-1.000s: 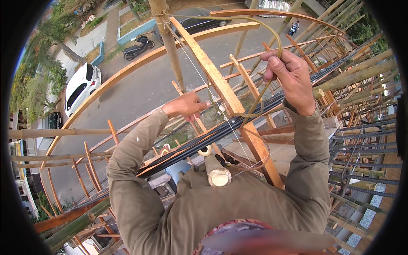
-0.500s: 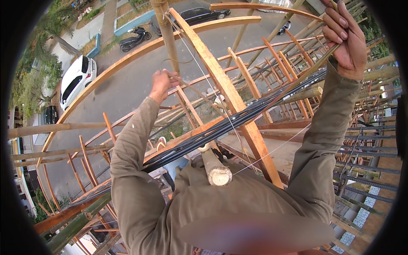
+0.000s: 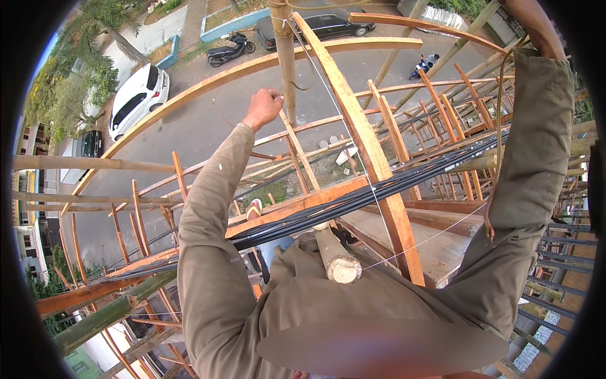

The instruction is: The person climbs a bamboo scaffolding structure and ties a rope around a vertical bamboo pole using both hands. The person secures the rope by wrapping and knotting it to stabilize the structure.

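My left hand [image 3: 264, 110] is raised beside an upright bamboo pole [image 3: 282, 50], its fingers curled closed. What they hold, if anything, is too small to make out; a thin curled strand [image 3: 302, 86] shows at the pole. At the upper right my right hand [image 3: 538, 26] reaches up, its fingers cut off by the picture's edge. A long tan strip [image 3: 499, 132] hangs down beside my right sleeve from near that hand. A curved wooden beam [image 3: 361, 126] slants between my arms, with a white string [image 3: 323, 82] along it.
A bundle of black cables [image 3: 303, 221] crosses in front of my chest. A cut bamboo end [image 3: 344, 268] points at me. Wooden uprights [image 3: 435, 104] and bamboo poles [image 3: 95, 163] surround me. Below lie a street with a white car [image 3: 139, 101] and a motorbike [image 3: 230, 50].
My left hand has moved up closer to the pole and no longer shows the strip running right. My right hand has risen partly out of the picture, and the strip now hangs down.
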